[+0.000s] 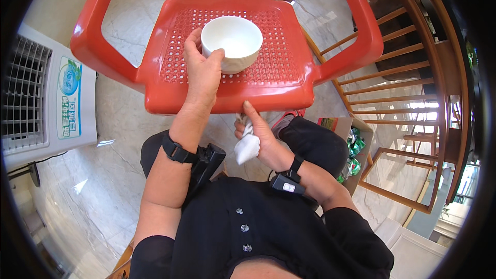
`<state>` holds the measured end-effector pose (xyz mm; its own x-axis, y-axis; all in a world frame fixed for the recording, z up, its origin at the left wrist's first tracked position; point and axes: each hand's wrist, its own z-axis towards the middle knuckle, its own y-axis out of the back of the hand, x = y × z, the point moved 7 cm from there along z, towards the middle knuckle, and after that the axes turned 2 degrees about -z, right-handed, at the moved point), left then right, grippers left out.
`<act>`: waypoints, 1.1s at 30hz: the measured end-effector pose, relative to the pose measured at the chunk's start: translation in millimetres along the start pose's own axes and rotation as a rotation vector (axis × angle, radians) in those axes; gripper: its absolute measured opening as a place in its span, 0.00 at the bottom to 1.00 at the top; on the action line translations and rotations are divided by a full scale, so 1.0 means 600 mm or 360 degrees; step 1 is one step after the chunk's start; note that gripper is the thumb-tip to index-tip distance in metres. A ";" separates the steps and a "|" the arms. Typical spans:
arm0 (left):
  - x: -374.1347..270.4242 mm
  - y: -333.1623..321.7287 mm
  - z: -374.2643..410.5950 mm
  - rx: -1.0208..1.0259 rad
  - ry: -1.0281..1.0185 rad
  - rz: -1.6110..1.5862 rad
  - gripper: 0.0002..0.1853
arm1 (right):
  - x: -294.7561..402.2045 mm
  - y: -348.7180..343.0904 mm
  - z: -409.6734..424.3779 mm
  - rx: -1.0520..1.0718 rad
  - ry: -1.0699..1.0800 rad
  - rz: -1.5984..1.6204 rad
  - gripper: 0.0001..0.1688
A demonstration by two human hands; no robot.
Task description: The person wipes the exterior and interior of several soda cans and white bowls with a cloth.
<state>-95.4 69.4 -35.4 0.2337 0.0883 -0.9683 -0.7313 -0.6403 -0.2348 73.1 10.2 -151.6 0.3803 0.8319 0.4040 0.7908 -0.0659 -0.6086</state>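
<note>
A stack of white bowls stands on the perforated seat of a red plastic armchair in front of me. My left hand grips the left side of the stack, with the thumb at the rim of the top bowl. The top bowl looks empty inside. Below the front edge of the seat, my right hand is closed around a crumpled white cloth; its thumb lies against the chair's edge. Part of the cloth is hidden by my fingers.
A white air cooler bearing writing stands at the left. At the right, a cardboard box holds several green cans beside my knee. Wooden chairs with slatted backs lie beyond it. The floor is marble-patterned.
</note>
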 end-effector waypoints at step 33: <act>0.006 0.042 -0.011 0.0235 -0.0013 0.0160 0.27 | 0.027 0.341 0.056 -0.0236 0.0457 -0.4515 0.14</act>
<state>-108.7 48.7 -44.5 0.1497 0.0362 -0.9881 -0.8370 -0.5274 -0.1462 224.7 28.8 -292.6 -0.6277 -0.7345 -0.2580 -0.5391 0.1710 0.8247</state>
